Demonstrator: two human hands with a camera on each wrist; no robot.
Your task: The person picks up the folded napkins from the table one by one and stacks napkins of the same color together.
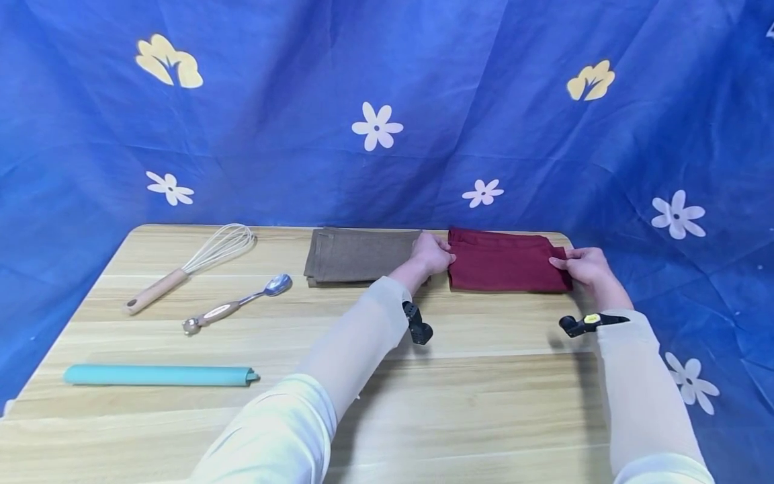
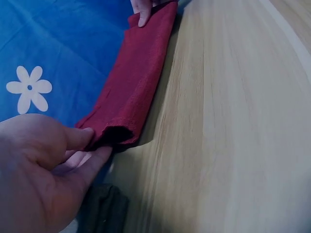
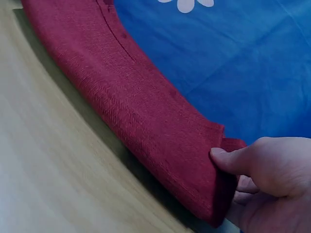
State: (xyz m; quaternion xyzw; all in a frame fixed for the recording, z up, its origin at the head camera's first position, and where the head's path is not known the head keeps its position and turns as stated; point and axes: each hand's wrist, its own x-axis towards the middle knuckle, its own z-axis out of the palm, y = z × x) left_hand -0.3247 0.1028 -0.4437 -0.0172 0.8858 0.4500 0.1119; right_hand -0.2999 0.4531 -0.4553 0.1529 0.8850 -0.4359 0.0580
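Note:
A folded dark red cloth (image 1: 508, 263) lies along the far right edge of the wooden table, with my hands at its two short ends. My left hand (image 1: 433, 254) pinches the left end; in the left wrist view the cloth's folded layers gape beside the fingers. At the opposite end my right hand (image 1: 588, 266) pinches the corner, thumb on top and fingers beneath, as the right wrist view shows. A folded grey-brown cloth (image 1: 363, 255) sits just left of the red one, partly behind my left hand.
On the table's left side lie a whisk (image 1: 211, 259) with a pale handle, a metal spoon (image 1: 277, 285) with a grey-brown handle, and a rolled turquoise mat (image 1: 157, 375). A blue flowered curtain (image 1: 290, 134) hangs behind the far edge and down the right side.

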